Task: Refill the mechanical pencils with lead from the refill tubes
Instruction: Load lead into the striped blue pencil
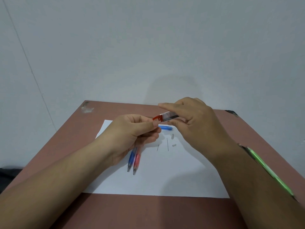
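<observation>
Two mechanical pencils sit in the left hand (132, 136), a blue pencil (132, 158) and a red pencil (136, 160), side by side and touching, their long axes running nearly straight toward the viewer with the metal tips pointing down and near, out below the palm. The fingers of that hand are curled round both barrels, and its thumb and forefinger meet at the red cap of the refill tube (165, 116). The right hand (196, 124) pinches the tube's clear body between thumb and fingers, forefinger stretched along the top. The tube lies between the two hands, long axis left to right, slightly tilted, red cap end lower and toward the left hand. Just under the right hand's thumb a blue refill tube (165, 127) lies flat on the white paper (165, 177), also left to right. Below it, between the hands, two loose leads (167, 144) lie on the sheet, pointing roughly toward the viewer, with two small pale caps (172, 136) just beside them. A green pencil (270, 169) lies on the brown counter (148, 212) beyond the right forearm, running diagonally
</observation>
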Tool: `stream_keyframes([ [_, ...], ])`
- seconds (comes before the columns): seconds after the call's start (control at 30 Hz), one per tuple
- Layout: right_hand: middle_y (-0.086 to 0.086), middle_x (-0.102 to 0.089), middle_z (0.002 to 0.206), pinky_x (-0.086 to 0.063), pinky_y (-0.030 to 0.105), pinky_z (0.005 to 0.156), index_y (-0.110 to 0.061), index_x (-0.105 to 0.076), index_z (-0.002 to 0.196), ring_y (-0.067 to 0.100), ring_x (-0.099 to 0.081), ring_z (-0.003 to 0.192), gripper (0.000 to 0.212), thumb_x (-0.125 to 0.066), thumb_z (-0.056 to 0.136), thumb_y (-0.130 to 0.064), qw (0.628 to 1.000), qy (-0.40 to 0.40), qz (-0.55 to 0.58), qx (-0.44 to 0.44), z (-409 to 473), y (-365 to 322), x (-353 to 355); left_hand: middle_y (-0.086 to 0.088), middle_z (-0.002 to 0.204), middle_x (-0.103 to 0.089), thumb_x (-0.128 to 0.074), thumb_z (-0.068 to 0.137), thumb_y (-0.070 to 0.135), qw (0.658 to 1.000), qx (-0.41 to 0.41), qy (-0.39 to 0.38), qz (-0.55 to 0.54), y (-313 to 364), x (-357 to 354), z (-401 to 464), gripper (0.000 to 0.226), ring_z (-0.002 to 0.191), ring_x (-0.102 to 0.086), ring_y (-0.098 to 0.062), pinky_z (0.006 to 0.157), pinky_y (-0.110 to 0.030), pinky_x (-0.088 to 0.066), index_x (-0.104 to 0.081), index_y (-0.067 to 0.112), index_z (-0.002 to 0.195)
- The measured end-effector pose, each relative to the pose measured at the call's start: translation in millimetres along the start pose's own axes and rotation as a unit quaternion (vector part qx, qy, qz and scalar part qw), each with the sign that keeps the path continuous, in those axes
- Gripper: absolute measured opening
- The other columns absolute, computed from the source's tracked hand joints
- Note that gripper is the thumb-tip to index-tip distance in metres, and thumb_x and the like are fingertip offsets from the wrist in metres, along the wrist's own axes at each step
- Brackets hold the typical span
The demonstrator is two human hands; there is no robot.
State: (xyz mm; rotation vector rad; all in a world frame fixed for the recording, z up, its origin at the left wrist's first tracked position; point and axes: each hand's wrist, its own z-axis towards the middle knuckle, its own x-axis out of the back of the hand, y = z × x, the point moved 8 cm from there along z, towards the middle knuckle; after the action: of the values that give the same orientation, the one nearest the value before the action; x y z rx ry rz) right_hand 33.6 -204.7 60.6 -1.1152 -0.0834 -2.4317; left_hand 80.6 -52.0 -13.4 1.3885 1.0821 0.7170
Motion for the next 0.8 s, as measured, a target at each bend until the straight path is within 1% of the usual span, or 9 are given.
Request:
stream_keyframes([
  [0.13,-0.004,-0.063,0.094,-0.043,0.023,0.082,-0.033,-0.068,0.130,0.021,-0.055,0.091,0.049,-0.075,0.089,-0.008,1.000,0.007,0.008,-0.011,-1,6,3,-0.019,0.095,-0.076,-0.068,0.093,0.012,1.000,-0.001,0.013,0.010,0,4,1,0.016,0.074,-0.071,-0.020,0.067,-0.023,-0.060,-0.073,-0.002,0.099],
  [0.27,-0.007,-0.062,0.097,-0.040,0.018,0.082,-0.034,-0.068,0.129,0.018,-0.052,0.095,0.049,-0.074,0.089,-0.007,0.999,0.007,0.014,-0.043,-1,15,4,-0.018,0.096,-0.076,-0.066,0.094,0.012,0.999,-0.007,0.020,0.030,6,13,3,0.018,0.076,-0.071,-0.021,0.077,-0.026,-0.062,-0.073,-0.004,0.100],
  [0.33,-0.007,-0.064,0.100,-0.042,0.019,0.084,-0.035,-0.068,0.130,0.018,-0.053,0.098,0.048,-0.072,0.091,-0.008,0.998,0.002,0.020,-0.060,-1,19,4,-0.018,0.096,-0.077,-0.066,0.094,0.012,0.998,-0.010,0.025,0.050,9,19,5,0.018,0.078,-0.071,-0.022,0.078,-0.027,-0.062,-0.073,-0.003,0.100],
  [0.4,-0.006,-0.065,0.102,-0.045,0.022,0.087,-0.036,-0.067,0.131,0.018,-0.053,0.101,0.047,-0.071,0.093,-0.009,0.996,-0.002,0.028,-0.079,-1,22,5,-0.019,0.095,-0.076,-0.066,0.094,0.011,0.998,-0.011,0.030,0.063,11,25,7,0.018,0.079,-0.072,-0.023,0.076,-0.027,-0.062,-0.073,-0.005,0.100],
  [0.43,-0.007,-0.065,0.103,-0.044,0.020,0.088,-0.038,-0.066,0.131,0.017,-0.053,0.102,0.047,-0.070,0.093,-0.010,0.995,-0.004,0.031,-0.092,-2,24,5,-0.020,0.096,-0.076,-0.066,0.094,0.010,0.998,-0.012,0.030,0.062,11,28,9,0.018,0.079,-0.072,-0.023,0.075,-0.026,-0.062,-0.072,-0.006,0.100],
  [0.57,-0.009,-0.064,0.101,-0.034,0.005,0.085,-0.040,-0.067,0.129,0.015,-0.051,0.103,0.045,-0.070,0.094,-0.011,0.990,0.006,0.047,-0.130,-4,30,7,-0.023,0.097,-0.075,-0.063,0.094,0.006,0.998,-0.024,0.038,0.050,12,40,14,0.016,0.073,-0.071,-0.020,0.068,-0.022,-0.061,-0.070,-0.008,0.097],
  [0.63,-0.011,-0.065,0.100,-0.036,0.006,0.087,-0.039,-0.069,0.126,0.016,-0.051,0.103,0.042,-0.069,0.093,-0.012,0.987,0.014,0.060,-0.146,-4,32,9,-0.023,0.098,-0.075,-0.061,0.095,0.005,0.997,-0.029,0.047,0.048,13,46,16,0.016,0.073,-0.070,-0.020,0.067,-0.022,-0.061,-0.068,-0.009,0.099],
  [0.73,-0.015,-0.069,0.101,-0.043,0.015,0.089,-0.040,-0.074,0.115,0.011,-0.052,0.105,0.033,-0.069,0.093,-0.016,0.978,0.013,0.104,-0.181,-4,31,11,-0.024,0.099,-0.074,-0.059,0.096,0.003,0.997,-0.035,0.058,0.039,14,53,18,0.014,0.071,-0.069,-0.020,0.066,-0.022,-0.061,-0.067,-0.009,0.097],
  [0.8,-0.020,-0.070,0.098,-0.044,0.010,0.081,-0.040,-0.075,0.106,0.004,-0.056,0.101,0.027,-0.071,0.091,-0.018,0.964,0.014,0.161,-0.209,-5,30,11,-0.024,0.097,-0.073,-0.057,0.097,0.002,0.997,-0.038,0.063,0.036,14,55,19,0.013,0.070,-0.068,-0.021,0.064,-0.022,-0.061,-0.066,-0.007,0.093],
])
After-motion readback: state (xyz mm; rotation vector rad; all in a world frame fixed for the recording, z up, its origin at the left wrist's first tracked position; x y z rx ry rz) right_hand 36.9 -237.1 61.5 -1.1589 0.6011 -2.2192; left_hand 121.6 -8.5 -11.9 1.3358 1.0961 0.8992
